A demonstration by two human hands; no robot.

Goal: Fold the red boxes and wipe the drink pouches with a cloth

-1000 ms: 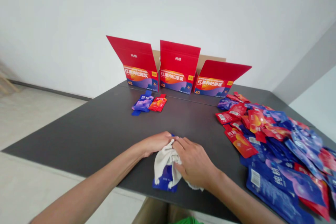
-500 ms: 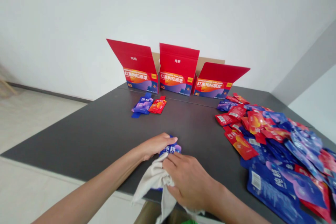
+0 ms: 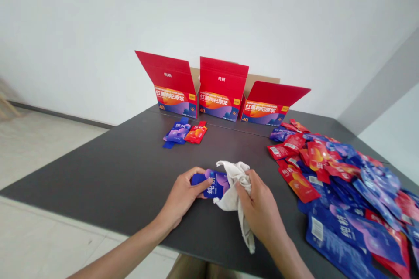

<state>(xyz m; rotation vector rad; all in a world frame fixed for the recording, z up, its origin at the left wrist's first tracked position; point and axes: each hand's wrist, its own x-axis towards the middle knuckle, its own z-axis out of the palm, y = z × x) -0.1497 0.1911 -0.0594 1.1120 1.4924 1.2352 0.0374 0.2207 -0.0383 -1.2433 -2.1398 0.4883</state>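
Note:
Between my hands a blue pouch (image 3: 216,184) with white lettering and purple print lies sideways, raised near the front of the dark table. My left hand (image 3: 185,194) pinches its left end, thumb on the printed face. My right hand (image 3: 262,202) grips a white cloth (image 3: 234,183) that wraps over the pouch's right end and hides it. One loose corner of the cloth hangs down below my right hand.
Three red boxes (image 3: 173,96) with raised lids stand in a row at the back. Before them lie blue pouches (image 3: 177,133) and a red pouch (image 3: 195,133). A large heap of red and blue pouches (image 3: 340,174) covers the right side of the dark table (image 3: 108,178).
The pouch has turned from upright, under the cloth, to sideways between my hands. My right hand has moved the cloth from its front to its right end.

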